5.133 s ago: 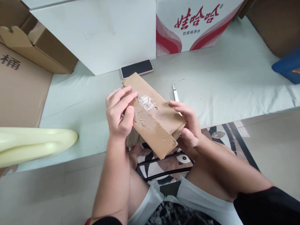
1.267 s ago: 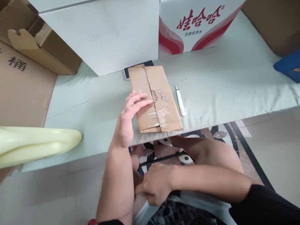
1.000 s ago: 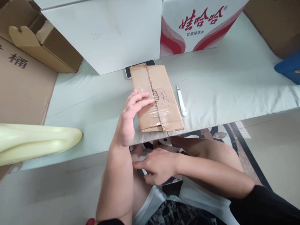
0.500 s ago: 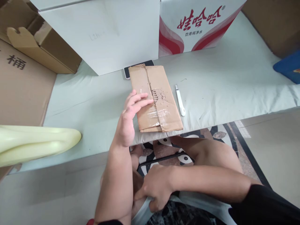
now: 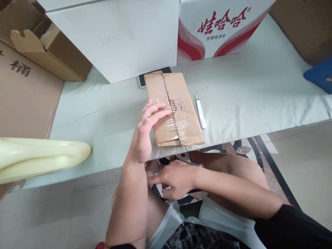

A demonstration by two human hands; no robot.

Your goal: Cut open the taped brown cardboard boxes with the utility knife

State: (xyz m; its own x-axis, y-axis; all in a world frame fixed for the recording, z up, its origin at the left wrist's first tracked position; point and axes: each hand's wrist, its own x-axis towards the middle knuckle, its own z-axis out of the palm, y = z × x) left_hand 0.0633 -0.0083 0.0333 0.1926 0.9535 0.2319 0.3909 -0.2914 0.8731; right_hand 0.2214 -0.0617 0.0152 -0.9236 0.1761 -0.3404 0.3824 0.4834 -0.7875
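Observation:
A flat, worn cardboard box (image 5: 186, 90) with clear tape and a torn seam lies near the front edge of the cloth-covered surface. On its left part rest the outstretched fingers of my left hand (image 5: 146, 126), which is open and not gripping it. My right hand (image 5: 177, 180) hangs over my lap, below the front edge, beside my left forearm. Its index finger points left, the thumb is apart, and nothing shows in it. A slim white utility knife (image 5: 200, 112) lies to the right of the box. Behind the box, a dark-screened phone (image 5: 142, 80) is partly covered.
Large white cartons (image 5: 116, 45) stand at the back, one with a red wave print (image 5: 192, 46). Brown cardboard boxes (image 5: 33, 93) fill the left side. A pale yellow object (image 5: 52, 157) juts in from the left, and a blue item (image 5: 320, 74) sits far right.
My right hand has risen from my lap toward the front edge of the surface. My left hand keeps its place on the cardboard box. The view has shifted slightly.

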